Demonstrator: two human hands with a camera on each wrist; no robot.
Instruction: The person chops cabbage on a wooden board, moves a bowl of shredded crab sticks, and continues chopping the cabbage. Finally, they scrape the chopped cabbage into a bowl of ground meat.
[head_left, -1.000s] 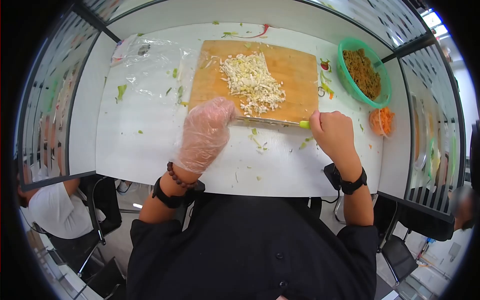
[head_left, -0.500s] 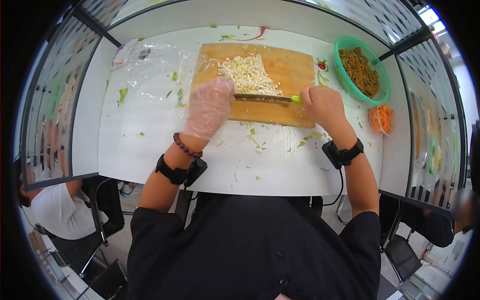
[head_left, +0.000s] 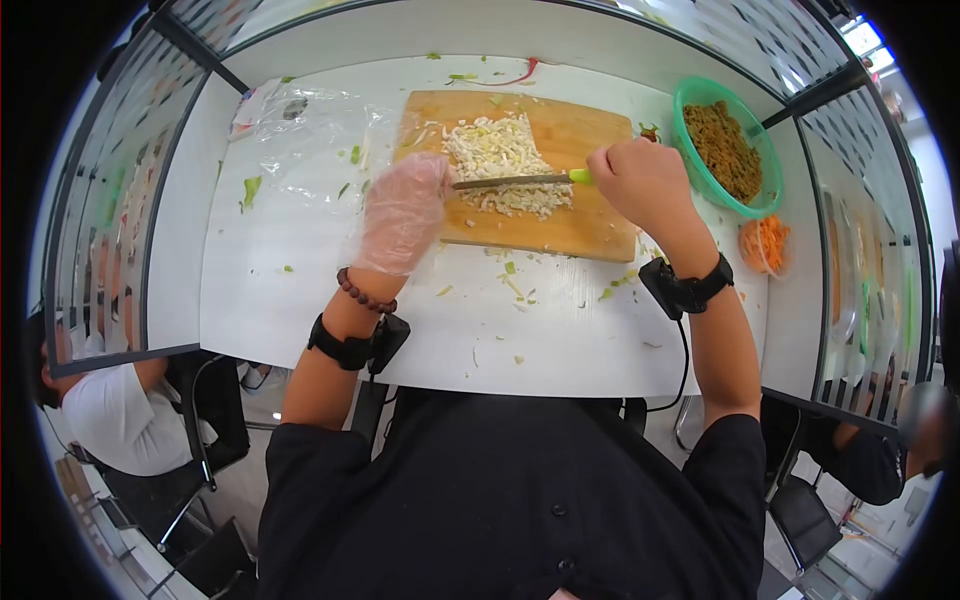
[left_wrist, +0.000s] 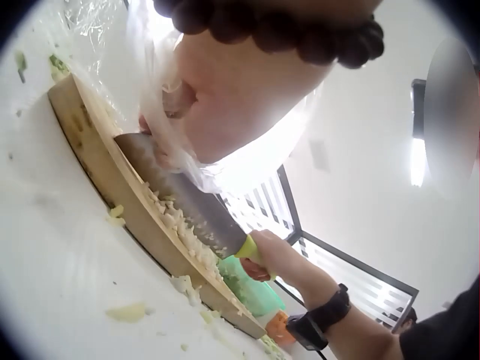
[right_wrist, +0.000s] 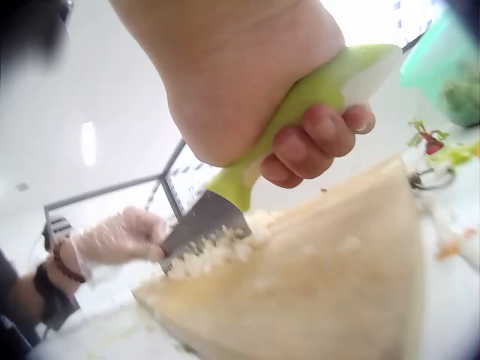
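A knife (head_left: 515,182) lies across a heap of finely chopped pale vegetable (head_left: 492,148) on the wooden board (head_left: 590,225). My bare right hand (head_left: 645,190) grips its green handle, fingers wrapped round it as the right wrist view shows (right_wrist: 322,90). My left hand (head_left: 403,212), in a clear plastic glove, holds the far end of the blade; in the left wrist view its fingertips are at the blade's tip (left_wrist: 131,142), partly hidden by the glove. White bits cling to the blade (right_wrist: 206,221) and lie along its edge.
A green bowl (head_left: 765,190) of brown crumbly food stands at the back right, with a small container of orange shreds (head_left: 765,245) in front. Clear plastic film (head_left: 310,130) lies left of the board. Scraps dot the white table (head_left: 560,350); low partitions surround it.
From the board's near edge, both hands have carried the knife forward over the heap, away from the body. In the last half second the right hand has also shifted slightly forward and left.
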